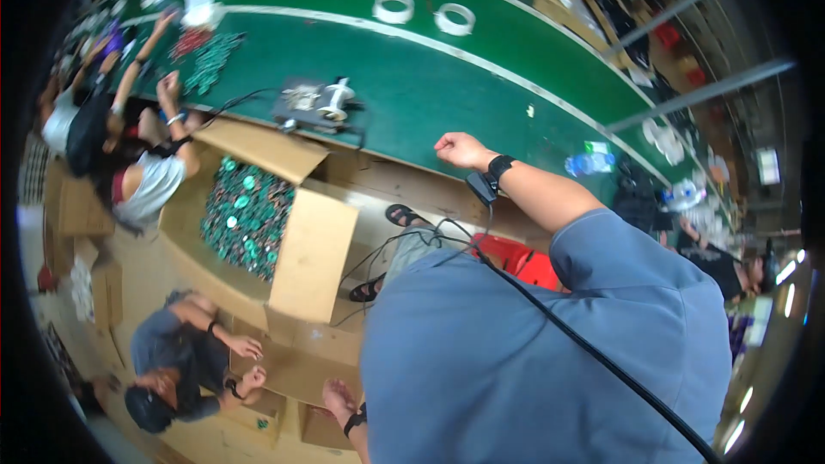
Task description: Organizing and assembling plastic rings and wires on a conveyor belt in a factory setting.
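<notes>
My right hand (464, 151) is held out over the near edge of the green worktable, its fingers curled in. Whether anything is inside it is hidden. A black band and a small dark device with a cable sit at that wrist. My left hand (339, 396) hangs low beside an open cardboard box (288, 368), with its fingers loosely apart and nothing seen in them; it wears a black band. Ahead of me stands a large carton (314, 245) with its flaps out, full of small green and copper-coloured parts (247, 216).
A crouching co-worker (176, 344) has both hands near the smaller box. Other people (137, 155) sit along the table (412, 94). On it are a small device with a white spool (333, 100), white rings (393, 8), green parts (212, 62) and a bottle (589, 162). A red stool (520, 262) is beside me.
</notes>
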Available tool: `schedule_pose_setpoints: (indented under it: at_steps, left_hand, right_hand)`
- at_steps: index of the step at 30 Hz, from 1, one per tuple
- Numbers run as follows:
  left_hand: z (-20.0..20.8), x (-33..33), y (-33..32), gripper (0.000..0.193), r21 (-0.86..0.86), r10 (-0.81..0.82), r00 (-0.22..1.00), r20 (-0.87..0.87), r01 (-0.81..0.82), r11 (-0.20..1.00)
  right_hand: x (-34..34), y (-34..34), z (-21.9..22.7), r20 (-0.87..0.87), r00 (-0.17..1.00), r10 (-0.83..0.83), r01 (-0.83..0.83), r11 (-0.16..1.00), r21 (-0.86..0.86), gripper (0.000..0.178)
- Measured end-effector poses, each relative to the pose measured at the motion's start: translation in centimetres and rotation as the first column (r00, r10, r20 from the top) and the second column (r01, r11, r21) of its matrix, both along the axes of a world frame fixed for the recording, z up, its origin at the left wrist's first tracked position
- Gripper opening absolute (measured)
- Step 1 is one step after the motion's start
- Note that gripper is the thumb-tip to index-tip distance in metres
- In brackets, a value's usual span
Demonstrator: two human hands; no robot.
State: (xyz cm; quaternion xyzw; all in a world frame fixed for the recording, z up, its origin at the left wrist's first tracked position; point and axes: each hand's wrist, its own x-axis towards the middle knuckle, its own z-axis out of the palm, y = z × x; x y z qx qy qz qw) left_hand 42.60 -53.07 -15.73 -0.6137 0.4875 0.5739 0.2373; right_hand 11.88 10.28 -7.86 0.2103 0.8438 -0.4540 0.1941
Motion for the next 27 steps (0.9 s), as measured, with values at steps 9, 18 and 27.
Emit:
schedule_pose_setpoints:
  at_steps: [9, 18, 27]
  left_hand:
    - [2.0, -10.5, 12.0, 0.045, -0.122, -0.251, 0.964, -0.085, 0.24, 0.963]
    - [4.9, -12.6, 16.8, 0.039, -0.159, -0.434, 0.9, -0.045, 0.423, 0.892]
    - [6.4, -14.8, 18.9, 0.033, -0.198, -0.382, 0.921, -0.077, 0.361, 0.911]
  right_hand:
    - [8.8, 25.7, -8.0, -0.137, 0.718, -0.683, 0.624, 0.543, 0.563, 0.031]
    - [13.8, 32.1, -14.0, 0.223, 0.7, -0.679, 0.407, 0.635, 0.657, 0.053]
    - [2.7, 29.8, -9.3, -0.154, 0.779, -0.608, 0.586, 0.793, -0.165, 0.015]
